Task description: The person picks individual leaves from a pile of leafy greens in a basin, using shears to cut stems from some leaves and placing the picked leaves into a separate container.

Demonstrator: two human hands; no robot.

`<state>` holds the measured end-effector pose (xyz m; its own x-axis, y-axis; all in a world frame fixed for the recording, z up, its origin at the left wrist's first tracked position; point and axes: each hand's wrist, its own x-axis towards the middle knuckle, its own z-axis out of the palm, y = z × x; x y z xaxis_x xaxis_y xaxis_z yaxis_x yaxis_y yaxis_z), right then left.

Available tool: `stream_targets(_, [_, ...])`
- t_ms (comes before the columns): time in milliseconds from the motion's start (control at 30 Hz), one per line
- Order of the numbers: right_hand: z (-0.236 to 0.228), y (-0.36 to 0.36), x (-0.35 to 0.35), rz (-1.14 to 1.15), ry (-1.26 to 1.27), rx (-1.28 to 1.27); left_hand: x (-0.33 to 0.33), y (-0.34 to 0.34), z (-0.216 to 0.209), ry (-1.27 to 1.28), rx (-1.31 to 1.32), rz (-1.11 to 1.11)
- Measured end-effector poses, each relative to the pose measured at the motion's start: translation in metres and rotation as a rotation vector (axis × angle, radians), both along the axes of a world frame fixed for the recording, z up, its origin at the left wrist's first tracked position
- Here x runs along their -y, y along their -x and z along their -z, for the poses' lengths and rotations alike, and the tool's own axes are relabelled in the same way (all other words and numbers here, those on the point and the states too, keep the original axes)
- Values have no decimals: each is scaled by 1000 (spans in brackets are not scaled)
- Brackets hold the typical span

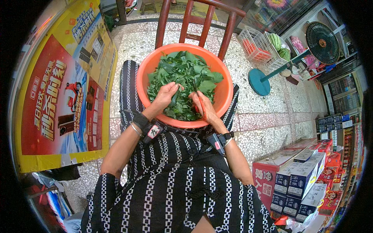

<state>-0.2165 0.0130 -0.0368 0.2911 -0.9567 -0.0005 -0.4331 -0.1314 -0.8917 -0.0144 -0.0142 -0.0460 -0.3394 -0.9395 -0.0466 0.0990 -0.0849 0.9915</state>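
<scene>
An orange plastic basin (pixel 144 70) heaped with green leaves (pixel 182 64) rests on my lap. Over the leaves, my left hand (pixel 166 95) is closed in a pinch on a dark green leaf (pixel 175 97), whose upper part is hidden by the fingers. To its right, my right hand (pixel 206 108) is wrapped round a pair of scissors (pixel 201 105) with red handles. The dark blades point away from me, over the leaves, and are hard to make out against them. A small gap lies between the two hands.
A wooden chair (pixel 190 19) stands just beyond the basin. At right are a green fan (pixel 259 82) and white crates (pixel 254 46), one holding watermelons (pixel 274 40). A yellow-edged poster board (pixel 66 89) stands at left; stacked cartons (pixel 297 178) are at lower right.
</scene>
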Motion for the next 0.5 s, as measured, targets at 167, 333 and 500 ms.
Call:
stream_targets(167, [-12,-3,-4,-25,16,-70,-3,-3,-4,50,-35,78])
stream_targets(333, [-13,-5,-10,-136,20,-157,-5,-6,5,1,70,161])
stream_targets(500, [-7,-9,-14,-50,-12,-67,-11,-6,19,-73,8,217])
